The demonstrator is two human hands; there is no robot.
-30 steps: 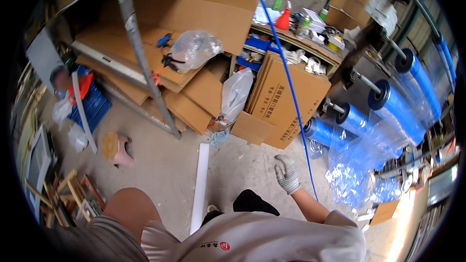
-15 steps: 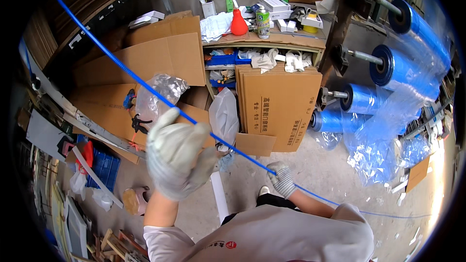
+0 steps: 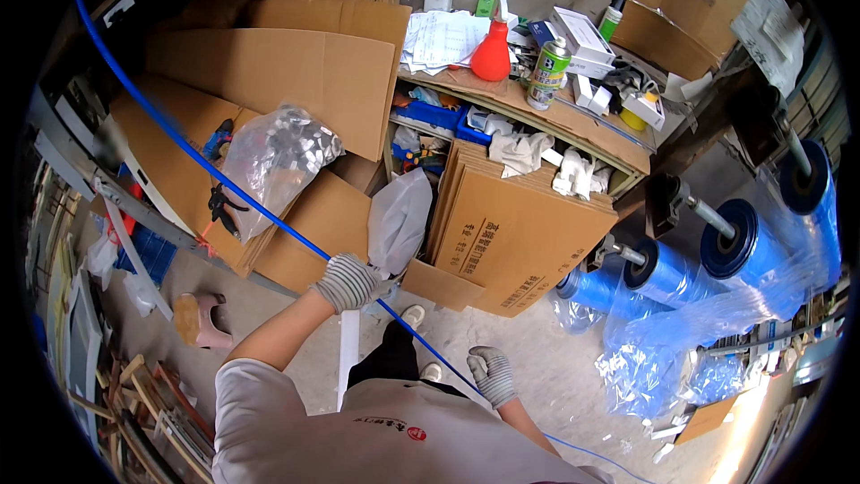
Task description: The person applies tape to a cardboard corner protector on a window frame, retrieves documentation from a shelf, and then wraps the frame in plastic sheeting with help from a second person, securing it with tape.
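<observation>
A long blue hose (image 3: 206, 166) runs slantwise from the upper left down past my body to the lower right. My left hand (image 3: 348, 283), in a pale striped work glove, is closed around it in front of my chest. Lower and to the right, my right hand (image 3: 491, 376) wears a matching glove. Its fingers are loosely bent and look apart, with no grip on the hose visible. The hose passes by the lower edge of this hand and partly disappears behind it.
Flat cardboard (image 3: 278, 63), a clear plastic bag (image 3: 278, 152) and black-handled pliers (image 3: 224, 206) lie ahead left. Beyond is a cluttered workbench (image 3: 573, 121) with a red squeeze bottle (image 3: 491, 54) and spray can (image 3: 548, 73). Blue film rolls (image 3: 739, 246) stand right; a stool (image 3: 202, 318) stands left.
My left hand has gone from spread fingers to gripping the hose. My right hand, earlier closed on the hose, has loosened. The view has shifted, bringing the bench lower right.
</observation>
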